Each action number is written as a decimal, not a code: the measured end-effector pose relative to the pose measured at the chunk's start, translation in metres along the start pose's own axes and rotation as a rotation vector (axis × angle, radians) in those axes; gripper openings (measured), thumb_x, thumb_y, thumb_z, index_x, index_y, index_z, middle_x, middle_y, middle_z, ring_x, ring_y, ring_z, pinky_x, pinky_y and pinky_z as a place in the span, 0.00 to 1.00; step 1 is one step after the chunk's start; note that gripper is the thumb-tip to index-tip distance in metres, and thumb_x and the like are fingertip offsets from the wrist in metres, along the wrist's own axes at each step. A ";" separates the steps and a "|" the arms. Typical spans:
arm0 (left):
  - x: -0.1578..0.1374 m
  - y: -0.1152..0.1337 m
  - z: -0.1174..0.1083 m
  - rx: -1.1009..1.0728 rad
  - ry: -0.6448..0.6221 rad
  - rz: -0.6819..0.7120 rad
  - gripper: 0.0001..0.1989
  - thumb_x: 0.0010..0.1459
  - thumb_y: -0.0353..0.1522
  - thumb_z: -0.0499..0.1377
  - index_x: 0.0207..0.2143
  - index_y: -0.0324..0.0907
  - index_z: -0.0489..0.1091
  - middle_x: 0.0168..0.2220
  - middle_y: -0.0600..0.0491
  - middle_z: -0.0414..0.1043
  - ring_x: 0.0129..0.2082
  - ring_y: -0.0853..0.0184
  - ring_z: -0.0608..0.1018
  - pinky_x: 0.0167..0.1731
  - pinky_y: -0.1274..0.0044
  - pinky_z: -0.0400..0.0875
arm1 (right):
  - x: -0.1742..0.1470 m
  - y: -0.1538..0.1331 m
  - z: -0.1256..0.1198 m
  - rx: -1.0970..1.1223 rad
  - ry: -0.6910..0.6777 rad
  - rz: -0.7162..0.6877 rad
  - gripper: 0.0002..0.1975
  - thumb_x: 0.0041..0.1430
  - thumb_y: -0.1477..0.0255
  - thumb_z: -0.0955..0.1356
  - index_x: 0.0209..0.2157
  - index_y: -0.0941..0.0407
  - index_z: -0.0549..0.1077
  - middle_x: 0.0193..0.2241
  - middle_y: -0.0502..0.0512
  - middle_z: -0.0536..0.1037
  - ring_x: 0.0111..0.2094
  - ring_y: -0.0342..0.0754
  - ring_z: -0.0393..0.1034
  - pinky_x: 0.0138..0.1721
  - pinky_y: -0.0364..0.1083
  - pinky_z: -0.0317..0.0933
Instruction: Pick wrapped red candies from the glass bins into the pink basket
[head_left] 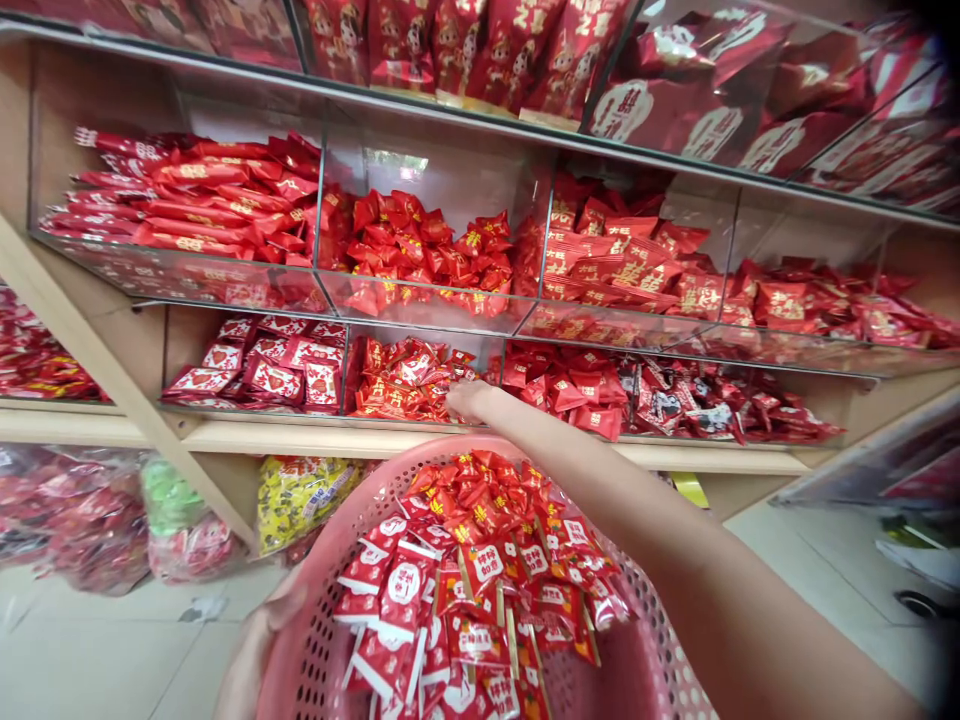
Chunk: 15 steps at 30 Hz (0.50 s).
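A pink perforated plastic basket [352,510] is close in front of me, tilted so its inside shows. My left hand [262,630] grips its left side, with some of the fingers out of sight. Inside lie many small red wrapped candies [480,570], some with white ends and some with gold print. My right hand [466,400] reaches over the basket into a lower shelf bin of red and gold wrapped candies [409,375]. Its fingers are curled among the packets, and their tips are hidden, so what they hold cannot be made out.
Clear dividers split the wooden shelf [300,436] into bins of red packets. A transparent front panel [435,308] runs along the middle tier above my right hand. Below, a yellow bag [304,500] and clear bags of candy [71,520] rest near the tiled floor [135,640].
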<state>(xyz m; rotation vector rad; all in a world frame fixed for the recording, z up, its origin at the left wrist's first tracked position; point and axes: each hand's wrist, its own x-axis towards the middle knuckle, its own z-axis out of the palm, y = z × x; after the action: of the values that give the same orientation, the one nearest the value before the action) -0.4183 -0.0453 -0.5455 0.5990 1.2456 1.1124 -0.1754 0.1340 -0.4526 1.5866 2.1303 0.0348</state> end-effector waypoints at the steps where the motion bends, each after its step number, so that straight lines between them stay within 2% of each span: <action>1: 0.000 0.000 0.000 0.009 0.000 -0.004 0.29 0.41 0.48 0.62 0.46 0.46 0.74 0.31 0.54 0.80 0.40 0.48 0.78 0.32 0.65 0.77 | 0.000 0.000 0.002 -0.016 0.021 -0.009 0.14 0.54 0.81 0.67 0.42 0.58 0.76 0.51 0.64 0.72 0.52 0.56 0.66 0.47 0.50 0.64; 5: -0.005 0.003 0.001 0.064 0.007 0.000 0.28 0.41 0.48 0.62 0.45 0.47 0.75 0.30 0.54 0.80 0.36 0.49 0.79 0.29 0.66 0.76 | 0.000 0.002 0.011 -0.080 0.111 -0.057 0.15 0.60 0.81 0.61 0.45 0.62 0.75 0.54 0.67 0.68 0.56 0.58 0.60 0.50 0.55 0.62; 9: -0.009 0.005 0.003 0.128 0.014 0.027 0.27 0.42 0.48 0.61 0.45 0.49 0.74 0.28 0.54 0.80 0.34 0.49 0.79 0.27 0.66 0.76 | -0.006 0.006 0.014 -0.133 0.190 -0.136 0.14 0.61 0.81 0.60 0.43 0.61 0.75 0.53 0.64 0.69 0.55 0.56 0.60 0.52 0.53 0.59; 13: -0.009 0.008 0.004 0.204 -0.007 0.066 0.28 0.43 0.50 0.59 0.46 0.50 0.74 0.29 0.54 0.80 0.35 0.48 0.79 0.28 0.65 0.76 | -0.020 0.012 0.006 -0.173 0.378 -0.222 0.14 0.61 0.82 0.59 0.38 0.61 0.74 0.48 0.63 0.71 0.52 0.54 0.63 0.46 0.48 0.61; 15: -0.008 0.011 0.003 0.253 -0.024 0.090 0.28 0.44 0.51 0.58 0.46 0.51 0.74 0.30 0.54 0.80 0.37 0.47 0.79 0.28 0.64 0.76 | -0.034 0.014 0.001 -0.090 0.479 -0.233 0.12 0.61 0.82 0.59 0.37 0.61 0.73 0.45 0.63 0.72 0.49 0.53 0.65 0.41 0.47 0.61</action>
<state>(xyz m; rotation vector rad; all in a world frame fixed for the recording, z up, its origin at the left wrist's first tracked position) -0.4185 -0.0473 -0.5321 0.8638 1.3599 1.0250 -0.1556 0.1072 -0.4368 1.3670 2.6196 0.4696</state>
